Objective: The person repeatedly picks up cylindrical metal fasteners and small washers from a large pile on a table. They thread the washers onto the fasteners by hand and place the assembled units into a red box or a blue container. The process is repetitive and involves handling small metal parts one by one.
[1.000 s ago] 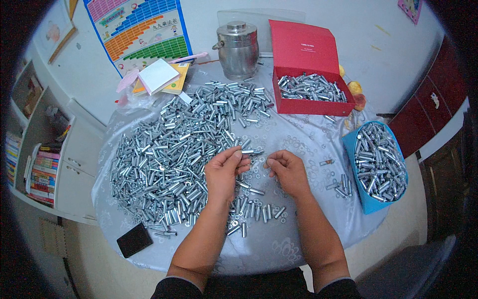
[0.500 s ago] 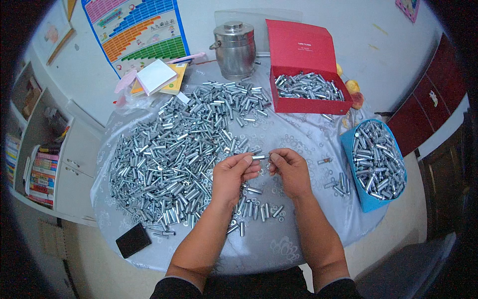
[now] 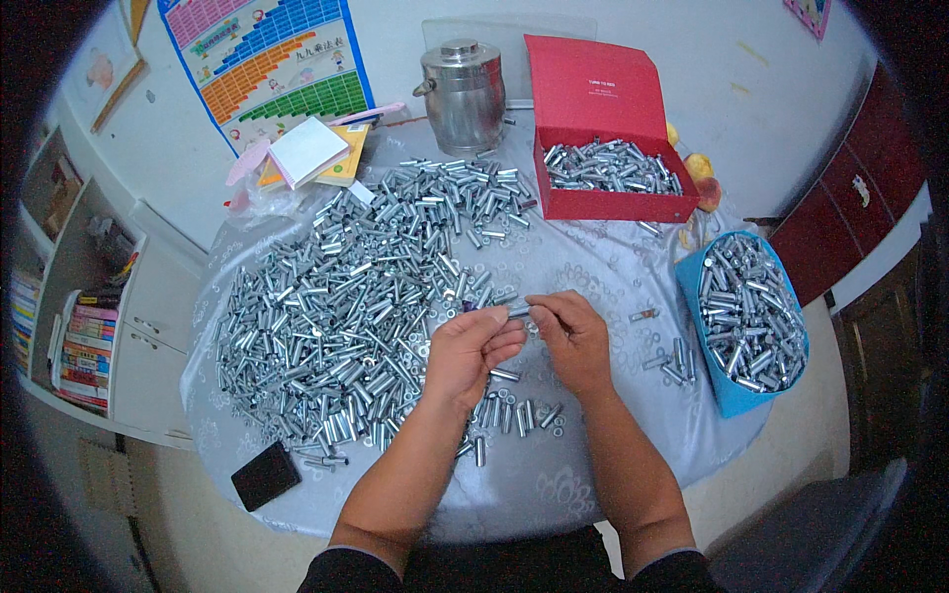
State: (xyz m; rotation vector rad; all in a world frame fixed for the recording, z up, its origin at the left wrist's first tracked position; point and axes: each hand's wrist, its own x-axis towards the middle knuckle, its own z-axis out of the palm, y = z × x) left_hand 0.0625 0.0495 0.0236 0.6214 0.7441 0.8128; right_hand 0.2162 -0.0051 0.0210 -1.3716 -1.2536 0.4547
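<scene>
Under and all around the hands spreads the counter (image 3: 514, 509), draped in a shiny pale patterned cloth; the person's forearms and dark sleeves cover part of its near side. Left of the hands, and reaching away from them, sprawls a heap of metal cylinders (image 3: 326, 326), so tangled that most pieces are partly buried and the ones behind the left hand cannot be seen. Beyond the hands to the right stands an open red box (image 3: 621, 206), its front wall hiding the depth of the metal pieces inside. Well to the right of the hands, a blue bin (image 3: 710, 371) is filled with similar pieces; only the upper layer shows. A lidded metal canister (image 3: 463, 104) stands farther off, beyond the heap.

The left hand (image 3: 465, 351) pinches a single metal cylinder (image 3: 519, 310) between thumb and fingers, in front of the person and above the counter. The right hand (image 3: 575, 341) closes thumb and forefinger on its right end; whether a smaller part is also gripped there cannot be told, since the fingertips cover it. A flat black object (image 3: 266, 475) lies nearer the person, left of the left forearm. Loose washers (image 3: 583, 282) lie just beyond the right hand, faint against the cloth's pattern.
</scene>
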